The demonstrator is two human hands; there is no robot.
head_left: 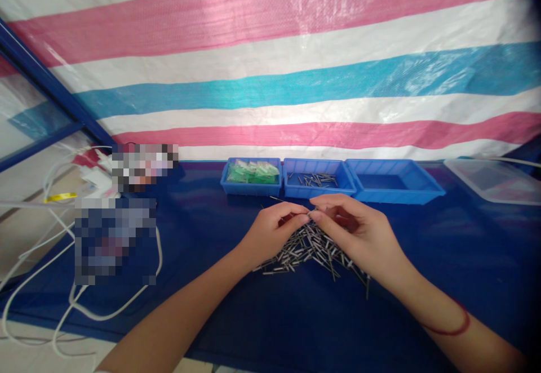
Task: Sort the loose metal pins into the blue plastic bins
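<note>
Held a thin pin [311, 213] pinched between left hand [273, 226] and right hand [366, 229], at the far side of the pile of metal pins [313, 243]; likely risked losing it in that pile through a slipped grip, or scattering the pile through too low a sweep.

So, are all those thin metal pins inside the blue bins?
No, many metal pins lie heaped on the dark blue table, in front of the blue bins.

Dull-shiny metal pins [315, 243], smooth plastic trays [382, 181], glossy woven-plastic sheet [270, 91] (faintly wrinkled), smooth tabletop [270, 316]
</note>
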